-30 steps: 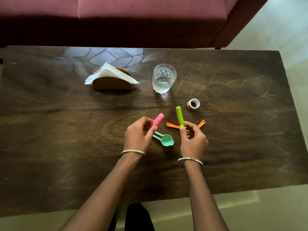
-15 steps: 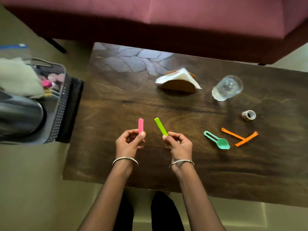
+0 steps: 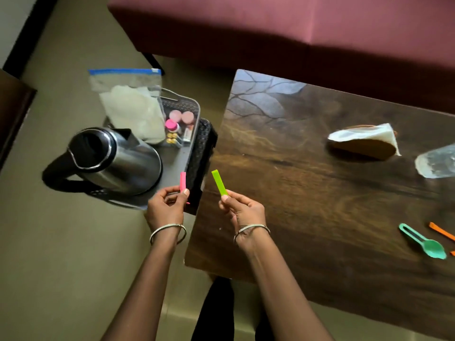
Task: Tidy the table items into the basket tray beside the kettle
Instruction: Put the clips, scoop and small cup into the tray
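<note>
Grey plastic basket tray (image 3: 176, 156) just beyond my left hand (image 3: 165, 210), which pinches upright pink plastic stick (image 3: 183, 181); right hand (image 3: 243, 210), farther, pinches green plastic stick (image 3: 219, 182).

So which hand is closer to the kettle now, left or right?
Left. The left hand, pinching the pink clip, is just right of the kettle, near its base. The right hand, holding the green clip, is farther right, over the table.
</note>
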